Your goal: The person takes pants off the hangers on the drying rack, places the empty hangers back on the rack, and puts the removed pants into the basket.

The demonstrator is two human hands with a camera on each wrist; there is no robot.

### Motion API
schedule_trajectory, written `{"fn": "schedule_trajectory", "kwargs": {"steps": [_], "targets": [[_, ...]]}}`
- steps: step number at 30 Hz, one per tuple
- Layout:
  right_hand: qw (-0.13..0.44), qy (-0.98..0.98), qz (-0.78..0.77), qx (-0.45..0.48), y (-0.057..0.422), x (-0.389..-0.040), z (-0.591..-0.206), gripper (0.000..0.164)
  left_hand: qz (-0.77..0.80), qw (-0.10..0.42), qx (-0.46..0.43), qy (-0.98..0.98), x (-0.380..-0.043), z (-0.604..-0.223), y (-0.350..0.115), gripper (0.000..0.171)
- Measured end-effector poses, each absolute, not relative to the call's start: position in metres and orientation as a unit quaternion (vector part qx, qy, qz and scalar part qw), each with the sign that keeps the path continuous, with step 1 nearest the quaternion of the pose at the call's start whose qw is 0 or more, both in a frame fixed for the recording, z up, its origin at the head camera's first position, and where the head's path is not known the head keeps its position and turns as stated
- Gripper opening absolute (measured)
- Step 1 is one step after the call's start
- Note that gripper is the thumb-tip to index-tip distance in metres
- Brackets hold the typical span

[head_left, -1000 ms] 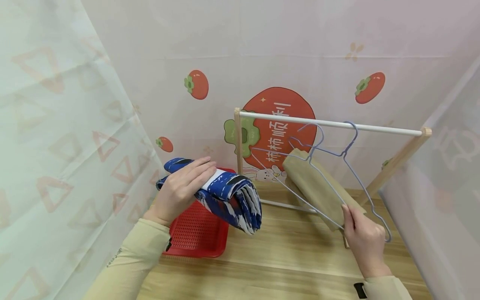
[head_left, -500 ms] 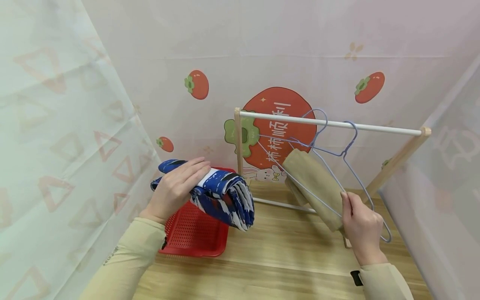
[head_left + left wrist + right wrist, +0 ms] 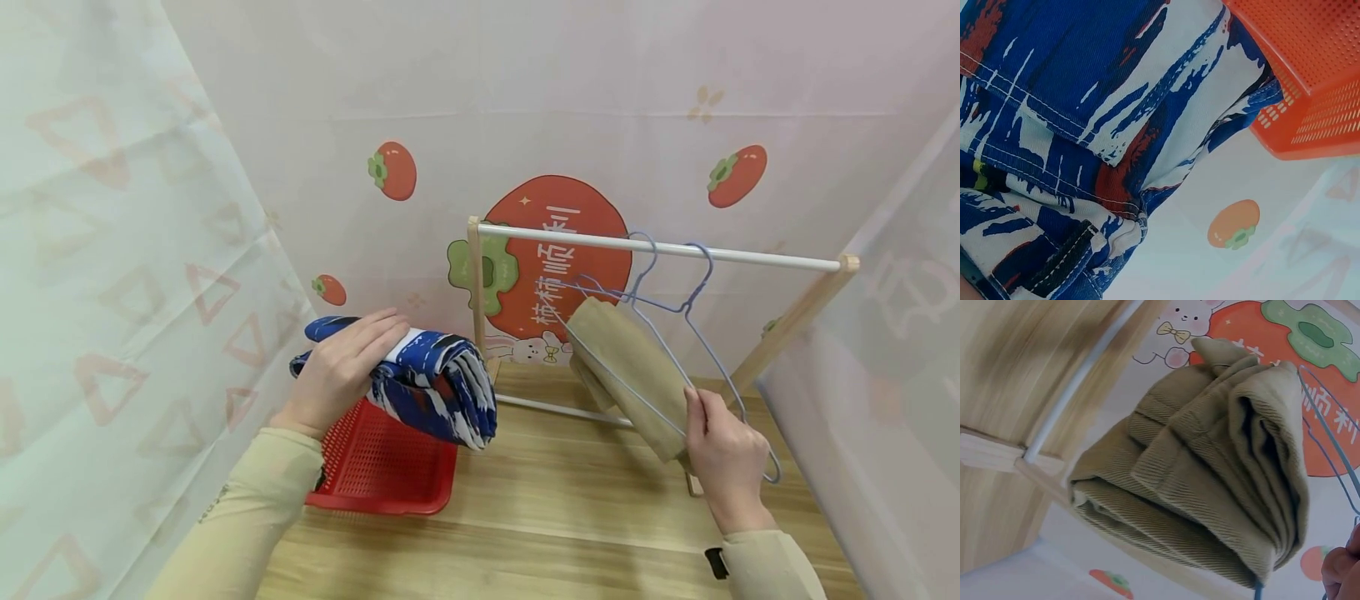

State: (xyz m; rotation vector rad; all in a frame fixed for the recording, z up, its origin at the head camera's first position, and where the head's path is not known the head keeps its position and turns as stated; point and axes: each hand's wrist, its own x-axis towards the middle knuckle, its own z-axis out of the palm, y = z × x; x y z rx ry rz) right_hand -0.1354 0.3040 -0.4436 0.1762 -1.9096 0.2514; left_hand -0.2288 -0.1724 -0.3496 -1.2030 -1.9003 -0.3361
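Observation:
My left hand [image 3: 341,367] grips a folded pair of blue, white and red printed pants [image 3: 431,383], held over a red basket. Stitching and a belt loop show on the printed pants [image 3: 1072,112] in the left wrist view. My right hand [image 3: 723,450] pinches the lower right corner of a blue wire hanger [image 3: 663,333], whose hook overlaps the rack's white rail [image 3: 555,237]. Behind it, a second blue hanger [image 3: 716,354] hangs from the rail with folded khaki pants [image 3: 626,367] draped over its bar. The khaki fabric [image 3: 1210,469] fills the middle of the right wrist view.
The red perforated basket [image 3: 397,500] stands on the wood-grain table [image 3: 525,542] under my left hand. The rack has wooden side posts [image 3: 798,325] and a low white crossbar [image 3: 562,408]. Printed cloth walls [image 3: 300,100] enclose the left, back and right.
The front hanger has swung, its left end shifting right and its hook rising and then dropping to the rail. My left hand has drifted slightly left with the printed pants.

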Motion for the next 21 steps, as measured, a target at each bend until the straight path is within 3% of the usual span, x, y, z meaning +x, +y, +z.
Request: {"fn": "schedule_trajectory", "kwargs": {"steps": [11, 21], "targets": [[0.562, -0.816, 0.118, 0.064, 0.309, -0.130, -0.451, 0.044, -0.127, 0.411, -0.489, -0.759, -0.241, -0.344, -0.182, 0.042], [0.631, -0.758, 0.118, 0.116, 0.294, -0.125, -0.441, 0.031, -0.109, 0.417, -0.481, -0.763, -0.251, -0.339, -0.187, 0.051]]}}
